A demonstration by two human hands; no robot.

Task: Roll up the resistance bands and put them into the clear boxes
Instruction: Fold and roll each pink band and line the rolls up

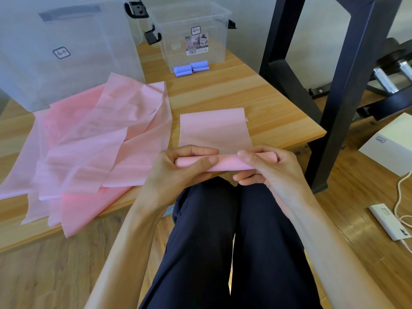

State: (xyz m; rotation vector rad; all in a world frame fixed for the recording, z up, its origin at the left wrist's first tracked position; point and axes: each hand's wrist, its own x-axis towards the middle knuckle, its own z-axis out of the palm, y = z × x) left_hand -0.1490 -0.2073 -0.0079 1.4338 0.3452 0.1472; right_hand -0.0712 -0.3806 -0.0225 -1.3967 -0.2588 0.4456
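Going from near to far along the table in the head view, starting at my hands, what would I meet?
Hands gripping the rolled end of the pink band → its flat unrolled part → blue rolled bands inside the small clear box.

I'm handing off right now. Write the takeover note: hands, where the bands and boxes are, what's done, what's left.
Left hand: grips the left end of the pink roll.
Right hand: grips the right end of the same roll.
The roll is at the near table edge; its unrolled tail lies flat on the table ahead of it.
Done: two blue rolls sit in the small box.
Left: finish this roll and box it; then roll the loose pink bands heaped on the left. The big box stands behind that heap; its contents are unclear.
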